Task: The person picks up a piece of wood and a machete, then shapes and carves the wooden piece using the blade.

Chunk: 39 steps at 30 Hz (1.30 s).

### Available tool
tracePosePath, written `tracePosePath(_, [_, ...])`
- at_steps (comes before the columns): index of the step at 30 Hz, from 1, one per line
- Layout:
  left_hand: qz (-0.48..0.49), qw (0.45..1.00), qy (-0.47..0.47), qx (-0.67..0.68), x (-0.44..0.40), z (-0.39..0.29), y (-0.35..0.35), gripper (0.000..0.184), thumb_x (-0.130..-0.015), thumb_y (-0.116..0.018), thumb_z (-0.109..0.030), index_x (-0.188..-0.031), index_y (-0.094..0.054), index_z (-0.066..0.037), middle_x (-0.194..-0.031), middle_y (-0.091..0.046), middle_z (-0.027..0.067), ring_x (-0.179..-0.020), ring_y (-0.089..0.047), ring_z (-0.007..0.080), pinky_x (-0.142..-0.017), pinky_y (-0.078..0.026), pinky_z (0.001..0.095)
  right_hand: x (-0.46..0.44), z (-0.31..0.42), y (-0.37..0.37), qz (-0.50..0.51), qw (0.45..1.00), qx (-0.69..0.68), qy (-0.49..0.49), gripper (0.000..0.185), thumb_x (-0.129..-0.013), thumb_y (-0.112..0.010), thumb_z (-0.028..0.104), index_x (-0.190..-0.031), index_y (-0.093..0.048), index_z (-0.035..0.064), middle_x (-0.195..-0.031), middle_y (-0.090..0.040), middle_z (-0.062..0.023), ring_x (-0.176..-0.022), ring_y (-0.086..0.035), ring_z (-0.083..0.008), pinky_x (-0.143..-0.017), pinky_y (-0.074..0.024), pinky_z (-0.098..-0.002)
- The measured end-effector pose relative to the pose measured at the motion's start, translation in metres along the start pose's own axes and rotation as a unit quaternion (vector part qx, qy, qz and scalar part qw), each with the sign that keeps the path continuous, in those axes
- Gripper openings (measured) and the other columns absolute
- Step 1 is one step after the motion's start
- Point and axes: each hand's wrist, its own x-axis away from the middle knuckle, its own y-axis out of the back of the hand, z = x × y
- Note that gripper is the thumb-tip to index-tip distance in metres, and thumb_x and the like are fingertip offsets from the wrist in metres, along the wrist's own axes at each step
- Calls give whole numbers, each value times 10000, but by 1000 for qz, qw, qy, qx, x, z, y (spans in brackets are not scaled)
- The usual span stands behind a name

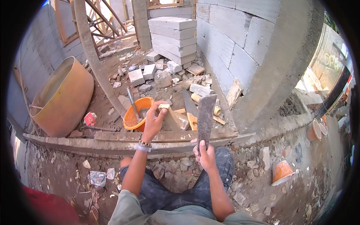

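Observation:
Between the fingers and thumb of my left hand [153,119] is a small pale chunk [164,107]; whether it is wood or stone I cannot make out. My right hand [205,159] is wrapped round the grip of a machete [206,116], its broad dark blade pointing up. Just left of my left hand, an orange bucket [129,120] holds a tool with a metal shaft [131,96]. Behind the machete lies a handsaw with a yellow-orange handle [192,121], partly covered by the blade.
A concrete ledge [112,145] crosses before my knees. Beyond it lie rubble [163,79] and stacked light blocks [173,41]. A large tan tub [65,101] leans at left, near a slanted pole [93,62]. An orange pail [282,172] lies tipped at right, below a concrete column [277,75].

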Motion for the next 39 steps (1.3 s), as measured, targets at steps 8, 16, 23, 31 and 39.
tracePosePath(8, [35,997,8,-62,31,15,-22,288,-977,-724,-192,-1164,-635,7,-1095,-623,57,-992,-630,122,-842,-540,288,14,-22,-18,-34,991,126,-19,514,-1100,-445,493,-1105,-636,17,-689,-475,43,-565,-427,-38,-515,-356,-245])
tracePosePath(16, [-46,999,-18,-9,19,-7,-18,311,-983,-734,-233,-1156,-628,2,-1062,-634,34,-950,-610,110,-823,-527,272,7,-12,-32,-59,986,149,33,515,-1104,-439,478,-1080,-648,8,-674,-515,18,-565,-469,-61,-519,-376,-259])
tracePosePath(23, [-49,998,-3,-40,12,12,-17,306,-981,-730,-230,-1191,-648,-24,-1058,-661,35,-955,-638,117,-813,-540,274,-3,-5,-34,-64,981,185,-8,512,-1110,-439,422,-1087,-691,-23,-699,-676,-63,-573,-606,-131,-587,-493,-317])
tracePosePath(31, [-25,993,-41,-108,2,1,-15,310,-942,-752,-253,-1161,-694,-41,-932,-604,67,-789,-562,169,-707,-473,307,-12,3,-48,-77,935,331,97,451,-1099,-466,354,-1054,-650,-55,-661,-664,-109,-601,-672,-271,-635,-523,-428])
tracePosePath(39, [-27,993,-55,-99,3,0,-16,295,-932,-760,-232,-1146,-700,-38,-903,-583,68,-743,-548,164,-684,-459,314,-8,33,-63,-83,940,318,89,356,-1088,-492,288,-1000,-596,-41,-682,-674,-121,-646,-695,-295,-648,-524,-446])
